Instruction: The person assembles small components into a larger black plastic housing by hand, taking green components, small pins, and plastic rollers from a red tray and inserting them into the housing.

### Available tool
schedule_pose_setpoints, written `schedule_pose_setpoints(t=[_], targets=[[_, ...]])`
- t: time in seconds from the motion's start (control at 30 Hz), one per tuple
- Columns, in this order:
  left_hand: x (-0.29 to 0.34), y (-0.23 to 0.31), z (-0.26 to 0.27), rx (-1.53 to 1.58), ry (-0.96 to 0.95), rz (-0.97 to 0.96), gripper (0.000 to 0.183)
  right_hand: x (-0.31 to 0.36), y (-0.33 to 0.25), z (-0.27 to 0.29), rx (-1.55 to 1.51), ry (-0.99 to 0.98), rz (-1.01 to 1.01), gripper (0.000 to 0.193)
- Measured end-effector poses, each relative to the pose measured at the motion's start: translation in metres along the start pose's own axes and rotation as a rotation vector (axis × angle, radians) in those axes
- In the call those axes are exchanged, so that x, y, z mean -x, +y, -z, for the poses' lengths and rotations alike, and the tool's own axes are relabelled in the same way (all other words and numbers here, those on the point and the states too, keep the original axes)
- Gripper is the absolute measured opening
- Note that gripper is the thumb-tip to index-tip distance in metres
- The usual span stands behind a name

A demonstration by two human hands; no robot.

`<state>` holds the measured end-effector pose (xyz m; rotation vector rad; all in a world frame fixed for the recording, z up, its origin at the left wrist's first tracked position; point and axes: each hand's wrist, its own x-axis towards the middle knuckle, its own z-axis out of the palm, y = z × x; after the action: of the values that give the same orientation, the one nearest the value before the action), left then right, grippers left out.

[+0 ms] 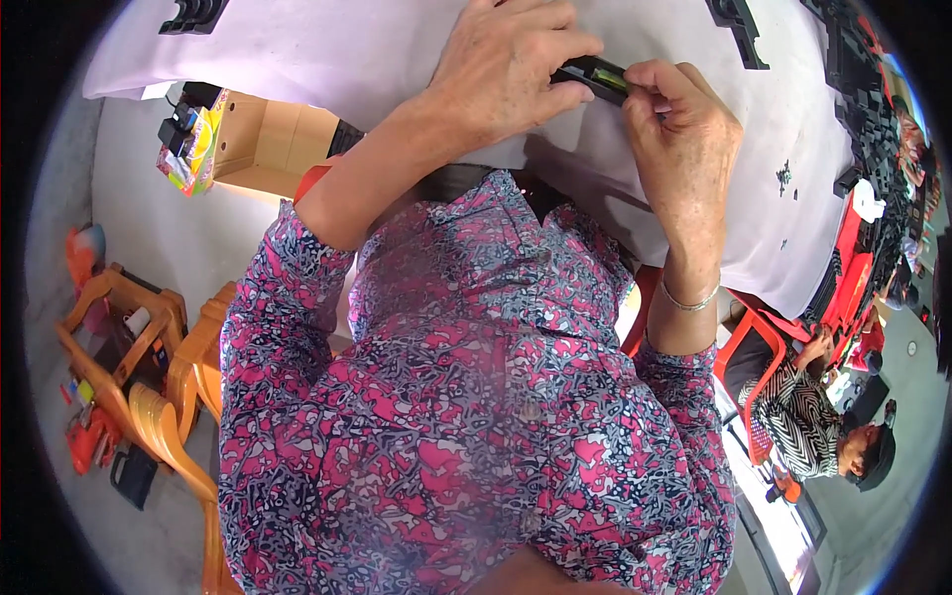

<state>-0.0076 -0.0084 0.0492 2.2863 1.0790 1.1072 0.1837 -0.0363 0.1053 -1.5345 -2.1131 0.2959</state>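
Both hands meet over a pale cloth-covered table (397,50). A narrow black plastic piece (607,89) with a yellow-green strip along it lies between them. My left hand (516,69) is closed on its left end, thumb below and fingers above. At the other end, my right hand (684,114) pinches with thumb and forefinger at the piece's tip; any smaller part in that pinch is hidden. Small dark bits (783,178) are scattered on the cloth to the right of my right hand.
Black moulded parts lie at the far left (194,15) and far right (739,32); more are heaped along the right edge (873,119). An open cardboard box (283,139) and wooden chairs (149,397) stand left. A person (808,416) sits at the right near a red chair (749,347).
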Motion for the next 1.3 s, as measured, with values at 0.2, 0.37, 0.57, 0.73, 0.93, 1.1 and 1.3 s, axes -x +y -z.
schedule_pose_setpoints(t=[0.2, 0.37, 0.57, 0.73, 0.93, 1.1, 1.3], targets=[[0.0, 0.0, 0.002, 0.008, -0.003, -0.021, 0.033, -0.001, -0.002, -0.001, -0.043, 0.005, -0.028, 0.011], [0.002, 0.0, 0.0, 0.012, 0.01, -0.028, 0.032, 0.006, -0.007, -0.008, -0.032, 0.13, -0.009, 0.012], [0.001, 0.001, -0.001, -0.008, 0.004, -0.023, 0.033, 0.001, -0.001, -0.007, -0.086, 0.092, -0.076, 0.012], [0.002, -0.001, -0.003, -0.035, 0.039, -0.028, 0.033, 0.003, 0.0, -0.011, -0.121, 0.135, -0.07, 0.012], [-0.001, 0.009, 0.0, 0.023, 0.085, 0.011, 0.032, 0.002, 0.0, -0.019, -0.182, 0.202, -0.136, 0.015], [-0.015, 0.01, 0.006, 0.032, -0.014, 0.062, 0.022, 0.0, 0.004, -0.018, -0.179, 0.208, -0.091, 0.016], [-0.037, 0.016, 0.017, 0.068, -0.152, -0.022, 0.016, -0.007, 0.008, -0.011, -0.133, 0.047, -0.214, 0.015]])
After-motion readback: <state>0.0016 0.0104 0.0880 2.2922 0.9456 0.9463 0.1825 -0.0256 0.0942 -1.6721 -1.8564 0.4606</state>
